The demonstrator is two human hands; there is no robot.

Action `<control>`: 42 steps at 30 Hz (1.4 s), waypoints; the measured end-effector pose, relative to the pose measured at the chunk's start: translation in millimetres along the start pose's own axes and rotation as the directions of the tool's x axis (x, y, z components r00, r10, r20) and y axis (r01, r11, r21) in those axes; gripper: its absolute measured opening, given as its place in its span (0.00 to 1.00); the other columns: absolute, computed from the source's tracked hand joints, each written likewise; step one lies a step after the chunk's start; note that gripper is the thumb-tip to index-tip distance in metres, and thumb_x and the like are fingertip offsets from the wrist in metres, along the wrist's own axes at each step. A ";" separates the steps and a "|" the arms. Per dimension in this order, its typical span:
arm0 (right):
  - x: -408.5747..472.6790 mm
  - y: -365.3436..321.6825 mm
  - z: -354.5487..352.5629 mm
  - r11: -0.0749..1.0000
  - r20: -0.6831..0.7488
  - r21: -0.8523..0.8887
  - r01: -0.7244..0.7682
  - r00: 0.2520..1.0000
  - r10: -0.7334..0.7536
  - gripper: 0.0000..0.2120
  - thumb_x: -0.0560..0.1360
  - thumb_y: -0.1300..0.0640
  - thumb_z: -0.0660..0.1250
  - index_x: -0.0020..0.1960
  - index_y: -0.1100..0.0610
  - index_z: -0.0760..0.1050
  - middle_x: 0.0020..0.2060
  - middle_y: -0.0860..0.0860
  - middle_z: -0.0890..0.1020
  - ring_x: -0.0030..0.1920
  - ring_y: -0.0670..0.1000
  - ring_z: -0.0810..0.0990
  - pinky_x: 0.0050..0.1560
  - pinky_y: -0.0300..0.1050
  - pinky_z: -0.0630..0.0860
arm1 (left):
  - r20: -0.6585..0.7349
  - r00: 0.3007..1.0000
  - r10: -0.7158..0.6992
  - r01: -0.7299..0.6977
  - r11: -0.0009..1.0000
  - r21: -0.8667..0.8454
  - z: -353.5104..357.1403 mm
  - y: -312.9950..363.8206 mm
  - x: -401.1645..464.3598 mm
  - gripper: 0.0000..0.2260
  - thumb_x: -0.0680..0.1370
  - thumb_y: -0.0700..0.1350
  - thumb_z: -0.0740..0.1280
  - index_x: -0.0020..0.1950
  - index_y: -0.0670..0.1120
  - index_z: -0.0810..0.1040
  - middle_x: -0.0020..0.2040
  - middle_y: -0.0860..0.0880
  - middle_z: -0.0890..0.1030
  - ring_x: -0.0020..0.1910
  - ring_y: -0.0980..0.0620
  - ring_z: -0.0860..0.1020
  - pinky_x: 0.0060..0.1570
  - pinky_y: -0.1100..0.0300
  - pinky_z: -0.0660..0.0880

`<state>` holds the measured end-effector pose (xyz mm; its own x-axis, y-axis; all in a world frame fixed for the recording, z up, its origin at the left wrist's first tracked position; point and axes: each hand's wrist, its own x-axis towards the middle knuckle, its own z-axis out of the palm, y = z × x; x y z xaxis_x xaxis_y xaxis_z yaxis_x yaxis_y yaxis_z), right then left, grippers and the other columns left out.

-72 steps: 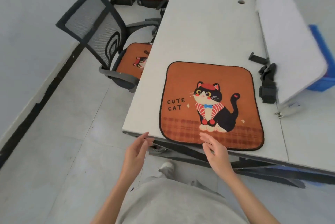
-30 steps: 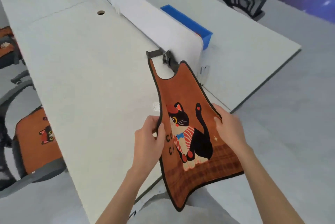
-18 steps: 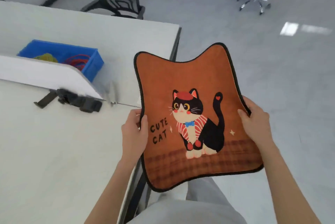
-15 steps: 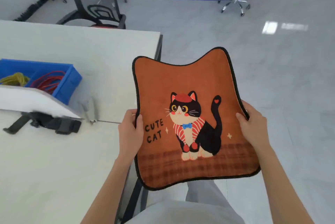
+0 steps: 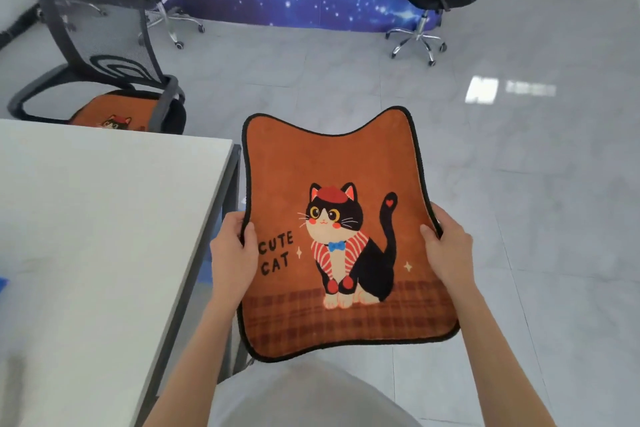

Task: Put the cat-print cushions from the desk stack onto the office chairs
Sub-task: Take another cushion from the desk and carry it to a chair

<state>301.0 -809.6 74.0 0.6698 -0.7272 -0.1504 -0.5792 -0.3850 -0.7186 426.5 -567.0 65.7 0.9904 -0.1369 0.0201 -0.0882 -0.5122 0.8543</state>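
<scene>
Left hand (image 5: 231,255) and right hand (image 5: 446,250) gripping opposite edges of cat-print cushion (image 5: 341,229), held in air beside bench (image 5: 104,219); another cushion (image 5: 114,115) already on nearby chair (image 5: 100,46).

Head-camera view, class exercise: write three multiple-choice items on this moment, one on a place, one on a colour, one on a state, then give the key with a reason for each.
1. Where is the orange cat-print cushion with black piping?
A. flat on the white desk
B. in the air beside the desk
C. on a chair seat

2. What colour is the printed cat's beret?
A. red
B. blue
C. green

3. What state is the black mesh office chair behind the desk in?
A. seat bare
B. tipped over
C. already carrying an orange cat cushion

Key:
1 B, the left hand and right hand grip its side edges over the floor, right of the white desk.
2 A, a red cap sits between the ears.
3 C, the seated cat cushion shows between its armrests.
</scene>
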 end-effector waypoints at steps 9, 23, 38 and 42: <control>221.9 -72.9 50.2 0.999 0.039 0.014 0.039 0.998 -0.040 0.18 0.79 0.58 0.56 0.68 0.54 0.67 0.63 0.54 0.77 0.61 0.58 0.76 0.65 0.51 0.69 | -0.036 0.998 -0.042 0.041 0.999 -0.025 70.8 34.3 229.5 0.08 0.79 0.40 0.57 0.55 0.41 0.73 0.42 0.51 0.78 0.39 0.57 0.74 0.39 0.65 0.68; 570.7 -202.9 124.5 0.998 0.127 0.049 0.046 0.991 -0.052 0.18 0.79 0.58 0.56 0.69 0.54 0.67 0.63 0.54 0.76 0.61 0.58 0.76 0.65 0.54 0.70 | -0.089 0.990 -0.107 0.108 0.994 0.004 164.6 85.3 566.2 0.05 0.79 0.40 0.57 0.52 0.45 0.71 0.36 0.43 0.78 0.31 0.48 0.73 0.26 0.66 0.68; 898.2 -493.6 316.4 0.839 0.565 0.069 0.541 0.672 -0.479 0.19 0.79 0.58 0.57 0.69 0.52 0.67 0.63 0.51 0.76 0.62 0.55 0.76 0.65 0.54 0.71 | -0.579 0.725 -0.373 0.340 0.925 -0.170 146.7 70.0 869.9 0.08 0.78 0.39 0.59 0.55 0.40 0.73 0.39 0.58 0.75 0.37 0.62 0.73 0.37 0.69 0.69; 956.4 -564.6 395.2 0.822 0.592 0.077 0.565 0.637 -0.493 0.18 0.78 0.60 0.58 0.68 0.54 0.68 0.63 0.52 0.77 0.63 0.55 0.75 0.66 0.54 0.70 | -0.625 0.686 -0.371 0.347 0.923 -0.167 111.1 41.2 974.8 0.10 0.78 0.39 0.59 0.58 0.39 0.73 0.44 0.51 0.77 0.40 0.61 0.73 0.39 0.65 0.68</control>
<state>1452.3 -1063.1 67.5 0.9876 0.0633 -0.1435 -0.0619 -0.6831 -0.7277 1376.5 -815.9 62.8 0.7792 0.6264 0.0216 0.2799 -0.3786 0.8822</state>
